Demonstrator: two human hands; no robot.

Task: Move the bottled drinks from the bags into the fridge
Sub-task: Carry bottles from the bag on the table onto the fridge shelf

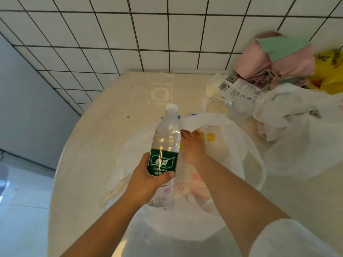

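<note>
My left hand [146, 180] grips a clear water bottle [164, 145] with a green label and white cap, held upright above an open white plastic bag [237, 145] on the counter. My right hand [192, 145] reaches down into that bag, fingers curled around something with a yellow cap [210, 137]; what lies under the fingers is mostly hidden. The bag's blue-printed rim shows behind the bottle. No fridge is in view.
A beige counter [111, 138] runs to a white tiled wall [148, 38]. A second white bag [300, 127] sits at right, with a labelled white package [235, 88], pink and green cloths [274, 54] and a yellow bag [332, 71] behind it. The floor lies to the left.
</note>
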